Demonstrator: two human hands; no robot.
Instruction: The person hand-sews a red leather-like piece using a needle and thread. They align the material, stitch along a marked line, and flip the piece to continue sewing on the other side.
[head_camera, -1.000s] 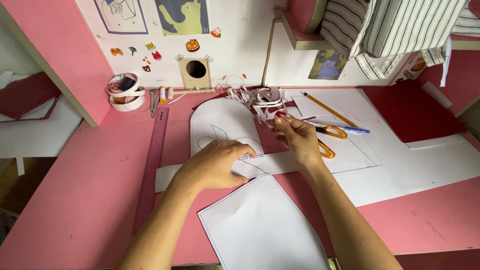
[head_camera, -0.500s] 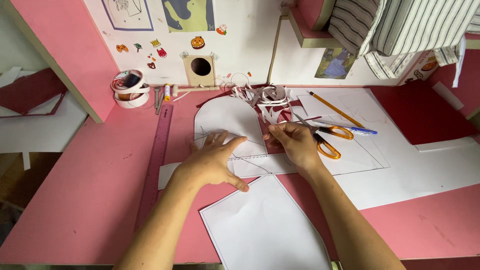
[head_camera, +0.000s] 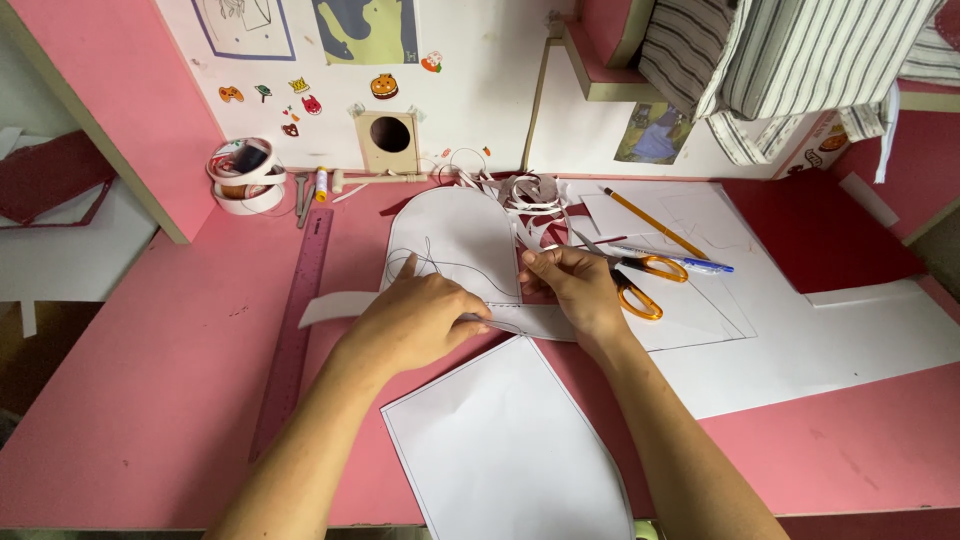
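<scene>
Both hands low, close together.
Left hand (head_camera: 420, 320) lies palm down, fingers spread; right hand (head_camera: 578, 288) pinches, fingers curled.

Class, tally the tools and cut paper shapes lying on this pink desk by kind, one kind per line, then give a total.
Scissors: 1
Ruler: 1
Pencil: 1
Pen: 1
Tape rolls: 2
Cut paper shapes: 2, the arched piece by both hands and the pointed piece
Total: 8
</scene>
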